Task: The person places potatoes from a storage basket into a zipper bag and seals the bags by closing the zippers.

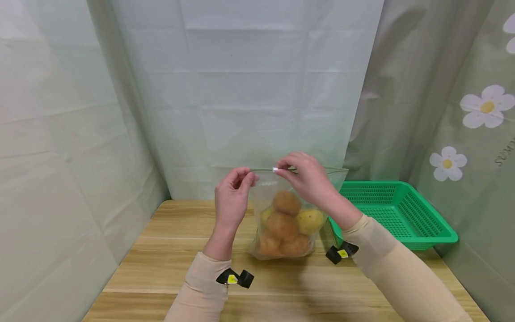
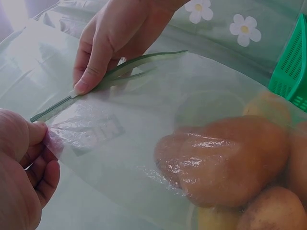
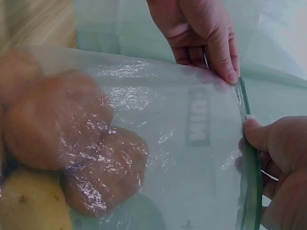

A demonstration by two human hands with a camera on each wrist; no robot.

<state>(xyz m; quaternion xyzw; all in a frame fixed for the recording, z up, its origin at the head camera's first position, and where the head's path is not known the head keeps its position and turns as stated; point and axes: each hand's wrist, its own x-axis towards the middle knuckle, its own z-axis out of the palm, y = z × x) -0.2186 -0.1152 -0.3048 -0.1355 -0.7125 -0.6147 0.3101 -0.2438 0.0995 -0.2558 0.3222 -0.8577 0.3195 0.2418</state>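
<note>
A clear zip bag (image 1: 263, 192) with a green zip strip (image 2: 144, 58) stands upright on the wooden table, holding several brown and yellow potatoes (image 1: 283, 226). My left hand (image 1: 232, 197) pinches the bag's top left corner. On the strip, my right hand (image 1: 307, 176) pinches the small white slider (image 1: 275, 169) between thumb and fingers. Left of the slider the strip looks pressed together; to its right the two edges stand apart. In the right wrist view, the left hand (image 3: 201, 38) and the right hand (image 3: 283, 163) are close to each other along the strip.
A green plastic basket (image 1: 436, 223) stands on the table to the right, behind my right forearm. Pale cloth curtains (image 1: 257, 89) close in the back and both sides. The wooden tabletop (image 1: 161, 259) extends in front of and left of the bag.
</note>
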